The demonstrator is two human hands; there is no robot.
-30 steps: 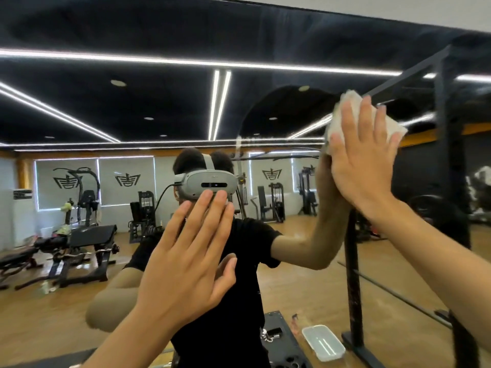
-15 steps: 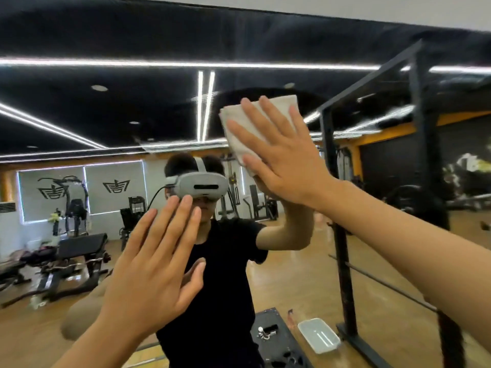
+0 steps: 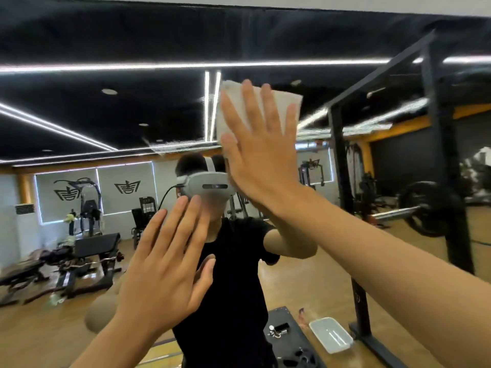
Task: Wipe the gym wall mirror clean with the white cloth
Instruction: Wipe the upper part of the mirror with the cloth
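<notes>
The wall mirror (image 3: 106, 123) fills nearly the whole view and reflects the gym and me. My right hand (image 3: 261, 152) lies flat with straight, spread fingers on the folded white cloth (image 3: 279, 102), pressing it against the glass high up at the centre. The cloth's corners show above and beside the fingers. My left hand (image 3: 166, 258) is flat and open against the mirror lower left, fingers straight, holding nothing.
The mirror's top edge (image 3: 239, 5) runs just under the light wall strip. In the reflection stand a black squat rack (image 3: 441, 155) on the right, weight benches (image 3: 87, 251) at the left, and a white tray (image 3: 330, 334) beside a black case on the wooden floor.
My right hand has slid the cloth leftward across the glass, from the upper right to above the reflected head. The left hand has stayed flat on the mirror.
</notes>
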